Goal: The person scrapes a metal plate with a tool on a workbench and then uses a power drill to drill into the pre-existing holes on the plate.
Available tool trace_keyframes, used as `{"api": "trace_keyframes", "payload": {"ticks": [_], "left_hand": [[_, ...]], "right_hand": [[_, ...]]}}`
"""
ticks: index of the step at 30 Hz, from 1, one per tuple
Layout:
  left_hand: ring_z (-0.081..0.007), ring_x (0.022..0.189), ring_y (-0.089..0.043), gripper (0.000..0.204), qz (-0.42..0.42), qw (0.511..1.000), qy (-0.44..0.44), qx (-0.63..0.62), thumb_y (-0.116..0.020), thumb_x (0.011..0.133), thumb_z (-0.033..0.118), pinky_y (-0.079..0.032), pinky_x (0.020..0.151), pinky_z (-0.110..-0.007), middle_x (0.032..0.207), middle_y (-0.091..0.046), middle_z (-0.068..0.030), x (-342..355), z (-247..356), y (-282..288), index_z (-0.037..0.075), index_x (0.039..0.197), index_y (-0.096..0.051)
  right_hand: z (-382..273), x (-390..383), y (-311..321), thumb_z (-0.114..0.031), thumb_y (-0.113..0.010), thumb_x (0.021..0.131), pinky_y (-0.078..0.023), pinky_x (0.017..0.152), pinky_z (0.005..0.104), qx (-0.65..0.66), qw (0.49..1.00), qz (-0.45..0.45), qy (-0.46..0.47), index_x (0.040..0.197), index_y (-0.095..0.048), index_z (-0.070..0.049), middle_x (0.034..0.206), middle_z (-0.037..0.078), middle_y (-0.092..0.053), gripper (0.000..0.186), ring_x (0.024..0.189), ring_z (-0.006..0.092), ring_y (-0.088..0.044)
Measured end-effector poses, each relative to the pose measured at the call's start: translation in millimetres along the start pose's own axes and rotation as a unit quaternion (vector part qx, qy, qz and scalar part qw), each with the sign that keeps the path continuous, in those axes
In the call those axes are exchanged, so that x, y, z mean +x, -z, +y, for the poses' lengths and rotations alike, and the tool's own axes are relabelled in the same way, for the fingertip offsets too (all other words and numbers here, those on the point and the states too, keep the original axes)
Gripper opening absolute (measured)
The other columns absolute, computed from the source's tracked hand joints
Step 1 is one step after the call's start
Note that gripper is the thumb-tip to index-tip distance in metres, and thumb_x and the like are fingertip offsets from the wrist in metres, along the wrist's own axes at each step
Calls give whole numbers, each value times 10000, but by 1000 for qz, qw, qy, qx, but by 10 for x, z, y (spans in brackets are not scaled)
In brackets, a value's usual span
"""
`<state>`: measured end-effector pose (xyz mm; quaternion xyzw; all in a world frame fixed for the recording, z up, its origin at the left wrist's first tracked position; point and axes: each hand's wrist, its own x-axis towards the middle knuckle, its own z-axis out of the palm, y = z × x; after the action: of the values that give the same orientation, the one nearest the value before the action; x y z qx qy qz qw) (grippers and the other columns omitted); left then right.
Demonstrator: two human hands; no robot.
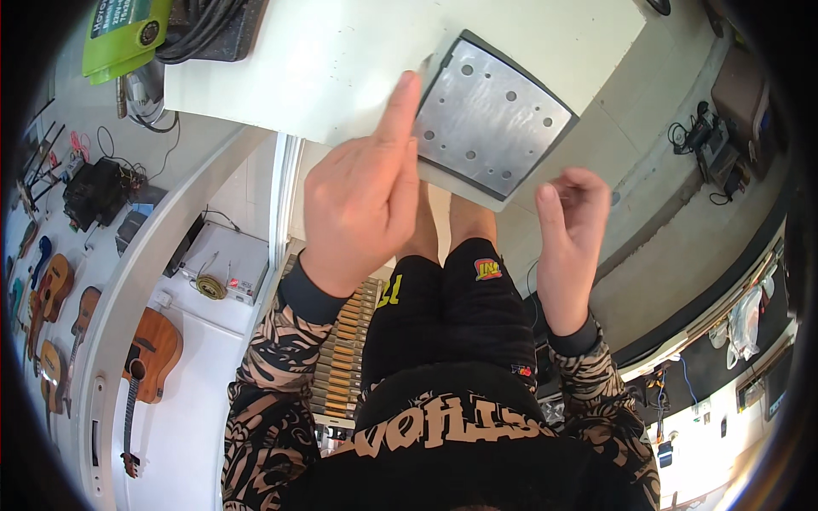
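A flat metal plate (490,115) with round holes and a dark rim rests at the near edge of the white table (324,77), its near corner jutting past it. My left hand (366,187) is beside the plate's left edge, index finger stretched forward along it and the other fingers folded under. Just beyond that fingertip shows a thin grey pointed sliver; whatever lies in the folded fingers is hidden. To the right of the plate, apart from it, my right hand (579,221) is raised with bent fingers and the thumb away from them, holding nothing.
A bright green package (123,38) and coiled black cables (204,30) are at the table's far left. Left of me, an acoustic guitar (158,353) lies near a white box (226,264). A dark device with cables (722,157) is on the far right.
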<state>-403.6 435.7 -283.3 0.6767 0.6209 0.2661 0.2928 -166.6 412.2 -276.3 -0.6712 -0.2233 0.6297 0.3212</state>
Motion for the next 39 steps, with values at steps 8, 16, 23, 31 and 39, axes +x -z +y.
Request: {"api": "trace_keyframes", "payload": {"ticks": [8, 16, 23, 31, 39], "left_hand": [[-226, 556, -578, 640, -21, 998, -63, 18, -678, 901, -117, -486, 569, -356, 687, -632, -117, 174, 3, -34, -22, 1529, -602], [-232, 581, -592, 697, -60, 993, -93, 45, -667, 846, -105, -522, 594, -369, 719, -632, -94, 215, 64, -39, -69, 1535, -569], [-243, 613, -662, 666, -68, 993, -88, 40, -648, 847, -140, -556, 618, -371, 791, -722, -136, 237, 105, -48, -84, 1509, -591], [-221, 589, -548, 762, -52, 993, -100, 36, -691, 822, -76, -513, 599, -370, 674, -544, -48, 229, 71, -98, -64, 1568, -533], [-219, 603, -556, 783, -51, 991, -110, 48, -686, 816, -76, -522, 613, -368, 679, -544, -43, 237, 72, -99, -61, 1580, -518]], "right_hand": [[-342, 578, -488, -31, -797, 863, -429, 852, 401, -434, 751, -4, 498, 1265, -702, -134, 1091, 38, -629, 427, 990, 266, -580], [-236, 753, -487, -69, -801, 868, -410, 792, 393, -428, 758, 9, 492, 1256, -736, -147, 1050, -1, -647, 401, 936, 235, -583], [-212, 763, -488, -75, -821, 849, -399, 772, 386, -414, 756, 34, 506, 1240, -745, -152, 1031, -9, -658, 405, 907, 224, -579], [-230, 759, -477, -72, -827, 837, -394, 758, 384, -416, 754, 29, 507, 1214, -748, -156, 1031, -14, -660, 395, 896, 219, -577], [-208, 767, -494, -65, -828, 830, -391, 750, 386, -406, 761, 37, 506, 1201, -744, -159, 1018, -19, -651, 392, 881, 222, -571]]}}
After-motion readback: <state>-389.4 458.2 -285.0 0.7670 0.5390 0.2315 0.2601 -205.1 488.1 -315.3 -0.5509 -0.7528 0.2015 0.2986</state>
